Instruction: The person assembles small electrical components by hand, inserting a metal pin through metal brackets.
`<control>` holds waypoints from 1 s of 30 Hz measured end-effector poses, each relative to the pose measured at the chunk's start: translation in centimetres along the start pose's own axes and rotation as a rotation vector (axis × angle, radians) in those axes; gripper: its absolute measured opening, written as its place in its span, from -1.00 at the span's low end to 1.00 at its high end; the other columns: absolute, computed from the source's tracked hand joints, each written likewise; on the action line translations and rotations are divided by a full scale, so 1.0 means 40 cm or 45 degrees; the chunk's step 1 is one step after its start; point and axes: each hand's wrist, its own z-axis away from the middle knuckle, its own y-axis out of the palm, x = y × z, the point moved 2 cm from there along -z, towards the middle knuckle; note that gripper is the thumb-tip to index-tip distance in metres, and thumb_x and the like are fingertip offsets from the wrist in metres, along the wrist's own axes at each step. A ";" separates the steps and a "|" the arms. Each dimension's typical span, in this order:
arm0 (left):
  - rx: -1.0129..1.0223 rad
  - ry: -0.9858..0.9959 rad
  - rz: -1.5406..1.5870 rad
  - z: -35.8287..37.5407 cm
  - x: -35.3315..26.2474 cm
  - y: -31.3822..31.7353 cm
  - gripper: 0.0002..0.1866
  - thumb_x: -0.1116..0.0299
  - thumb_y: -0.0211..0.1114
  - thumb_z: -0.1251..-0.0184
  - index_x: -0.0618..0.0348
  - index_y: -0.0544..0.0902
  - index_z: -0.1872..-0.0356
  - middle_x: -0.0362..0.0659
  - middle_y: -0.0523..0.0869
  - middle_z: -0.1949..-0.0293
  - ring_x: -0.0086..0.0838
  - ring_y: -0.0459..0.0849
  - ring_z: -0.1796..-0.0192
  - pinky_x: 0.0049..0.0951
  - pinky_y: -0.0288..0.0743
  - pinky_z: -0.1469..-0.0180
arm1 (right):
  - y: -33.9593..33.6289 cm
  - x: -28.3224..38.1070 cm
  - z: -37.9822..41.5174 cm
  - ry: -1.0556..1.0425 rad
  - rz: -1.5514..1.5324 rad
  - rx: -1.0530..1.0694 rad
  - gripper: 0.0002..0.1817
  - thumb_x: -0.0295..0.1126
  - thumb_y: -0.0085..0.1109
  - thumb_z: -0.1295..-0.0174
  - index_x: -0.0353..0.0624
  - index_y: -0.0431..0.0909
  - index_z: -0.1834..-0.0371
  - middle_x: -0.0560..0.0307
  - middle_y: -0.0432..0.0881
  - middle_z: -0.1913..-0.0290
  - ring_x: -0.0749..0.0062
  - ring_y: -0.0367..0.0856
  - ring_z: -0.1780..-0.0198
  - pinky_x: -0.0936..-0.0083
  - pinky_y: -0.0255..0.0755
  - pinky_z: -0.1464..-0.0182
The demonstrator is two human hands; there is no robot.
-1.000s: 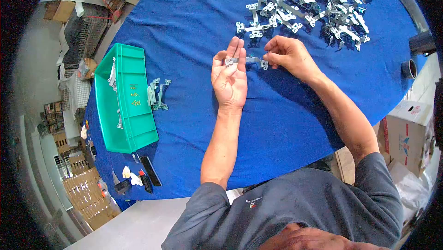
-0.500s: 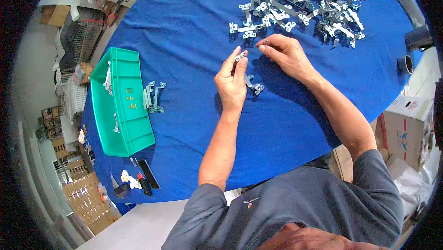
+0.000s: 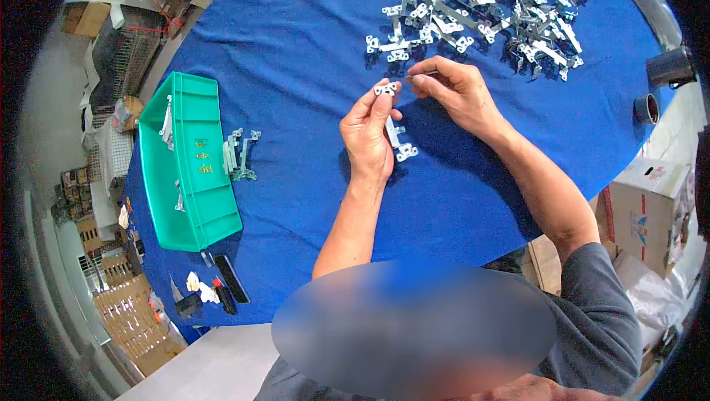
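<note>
- Blue cloth covers the round table, filling most of the head view.
- Green plastic bin stands on the cloth at the left, well apart from both hands, with a few metal pieces lying inside it.
- Heap of loose metal brackets spreads across the far side of the cloth, just beyond the right hand.
- Cardboard box sits off the table at the right edge of the view.
- Left hand is raised over the middle of the cloth, its fingers closed narrowly on a metal bracket strip; one end of the strip shows at the fingertips and the other end hangs down beside the palm, above the cloth.
- Right hand is just beside the left, its thumb and forefinger pinched together near the top end of the strip; whether they hold a small part cannot be told.
- Small stack of finished brackets lies on the cloth just beside the bin's right wall.
- Black cylinder and a smaller round cup rest near the table's right rim.
- Dark oblong tool and some small scraps lie at the near left corner of the cloth, below the bin.
</note>
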 end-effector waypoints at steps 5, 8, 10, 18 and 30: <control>-0.050 0.005 -0.030 0.003 0.002 0.003 -0.69 0.46 0.32 -0.36 0.36 0.63 -0.08 -0.02 0.75 0.06 -0.47 0.72 0.14 -0.59 0.63 0.31 | 0.010 0.009 0.006 -0.103 0.026 0.036 -0.79 -0.35 0.15 -0.39 -0.28 0.63 0.11 0.13 0.67 0.42 0.59 0.60 0.38 0.55 0.48 0.33; -0.028 0.011 -0.023 0.008 0.005 0.004 -0.69 0.49 0.32 -0.35 0.37 0.63 -0.07 -0.02 0.75 0.07 -0.43 0.74 0.13 -0.58 0.63 0.31 | 0.012 0.013 0.008 -0.115 0.111 0.063 -0.79 -0.34 0.15 -0.39 -0.28 0.64 0.13 0.12 0.66 0.42 0.57 0.58 0.41 0.51 0.45 0.37; -0.023 0.007 -0.020 0.012 0.004 0.007 -0.70 0.51 0.32 -0.34 0.38 0.64 -0.06 -0.02 0.75 0.08 -0.41 0.75 0.11 -0.57 0.65 0.30 | 0.012 0.019 0.007 -0.113 0.125 0.066 -0.79 -0.34 0.16 -0.39 -0.28 0.64 0.14 0.10 0.66 0.41 0.54 0.57 0.42 0.49 0.45 0.37; -0.028 0.000 0.009 0.009 0.002 0.008 -0.70 0.58 0.32 -0.30 0.40 0.64 -0.05 0.01 0.75 0.07 -0.33 0.76 0.08 -0.52 0.70 0.23 | 0.008 0.033 0.009 -0.193 0.360 0.048 -0.85 -0.39 0.16 -0.35 -0.27 0.60 0.22 -0.05 0.63 0.37 0.18 0.62 0.41 0.36 0.45 0.36; 0.000 0.003 0.061 0.005 0.007 0.015 -0.70 0.54 0.33 -0.32 0.38 0.64 -0.05 -0.02 0.75 0.06 -0.46 0.73 0.12 -0.55 0.67 0.23 | 0.017 0.022 0.013 -0.420 0.514 0.016 -0.88 -0.43 0.23 -0.26 -0.22 0.60 0.21 -0.04 0.62 0.34 0.02 0.65 0.31 0.25 0.52 0.29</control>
